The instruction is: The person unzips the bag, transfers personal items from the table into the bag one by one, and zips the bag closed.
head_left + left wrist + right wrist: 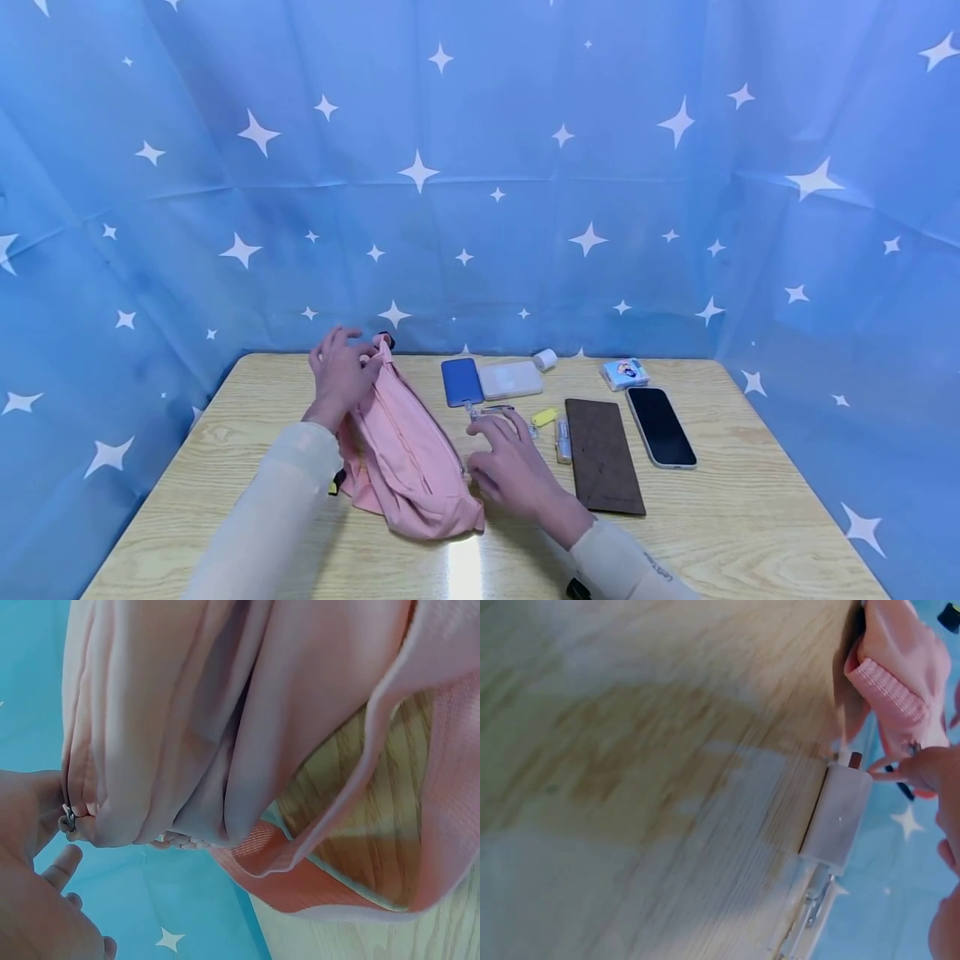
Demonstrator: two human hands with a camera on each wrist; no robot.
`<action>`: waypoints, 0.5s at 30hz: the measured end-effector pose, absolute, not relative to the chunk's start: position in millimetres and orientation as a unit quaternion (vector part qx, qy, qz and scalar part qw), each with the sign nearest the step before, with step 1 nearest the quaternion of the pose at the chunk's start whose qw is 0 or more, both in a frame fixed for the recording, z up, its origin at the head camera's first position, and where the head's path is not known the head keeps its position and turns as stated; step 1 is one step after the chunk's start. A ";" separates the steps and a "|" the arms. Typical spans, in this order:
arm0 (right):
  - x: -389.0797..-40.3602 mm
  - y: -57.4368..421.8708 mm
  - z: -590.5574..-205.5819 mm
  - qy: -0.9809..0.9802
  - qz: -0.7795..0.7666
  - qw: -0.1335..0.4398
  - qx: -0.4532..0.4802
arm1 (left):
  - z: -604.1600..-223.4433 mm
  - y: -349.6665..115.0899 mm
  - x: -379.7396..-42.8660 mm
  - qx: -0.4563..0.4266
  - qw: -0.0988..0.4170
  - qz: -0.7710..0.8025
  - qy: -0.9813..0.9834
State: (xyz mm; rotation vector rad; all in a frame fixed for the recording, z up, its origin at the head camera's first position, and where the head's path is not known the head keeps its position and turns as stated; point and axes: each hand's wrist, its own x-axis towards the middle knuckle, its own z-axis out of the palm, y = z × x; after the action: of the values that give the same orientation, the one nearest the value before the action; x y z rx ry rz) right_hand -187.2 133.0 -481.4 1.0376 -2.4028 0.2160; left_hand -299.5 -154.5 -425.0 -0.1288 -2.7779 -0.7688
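Observation:
A pink fabric bag (408,450) lies slantwise on the table, a long zip running along it. At its far end my left hand (341,375) pinches the fabric between thumb and finger, the other fingers spread. A small metal fitting (69,817) shows by those fingertips in the left wrist view. My right hand (517,467) is at the near end of the zip, thumb and forefinger together at the zip pull (465,475) with the other fingers raised. In the right wrist view, the bag's ribbed strap (889,690) is just beyond those fingertips.
Behind my right hand lie a blue card holder (462,383), a white flat case (512,380), a white roll (545,360) and a yellow tag (544,417). Farther right are a small clear tube (563,442), a brown wallet (603,454), a phone (662,427) and a tissue pack (624,373).

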 end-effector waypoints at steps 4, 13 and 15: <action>-185.1 134.6 -482.2 -0.884 0.085 0.246 0.388 | -425.1 -156.9 -297.8 -0.041 0.128 -0.264 -0.955; -181.1 138.4 -484.4 -0.892 0.072 0.232 0.382 | -428.1 -153.3 -298.2 -0.042 0.136 -0.278 -0.950; -180.4 139.9 -484.8 -0.891 0.073 0.234 0.382 | -428.6 -151.5 -298.0 -0.044 0.140 -0.281 -0.949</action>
State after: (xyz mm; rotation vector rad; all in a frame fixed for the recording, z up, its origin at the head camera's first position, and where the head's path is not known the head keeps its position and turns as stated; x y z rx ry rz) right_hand -180.4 139.9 -484.8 1.0479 -2.4473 0.2001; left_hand -298.0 -151.5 -428.6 -0.1269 -2.7404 -0.8109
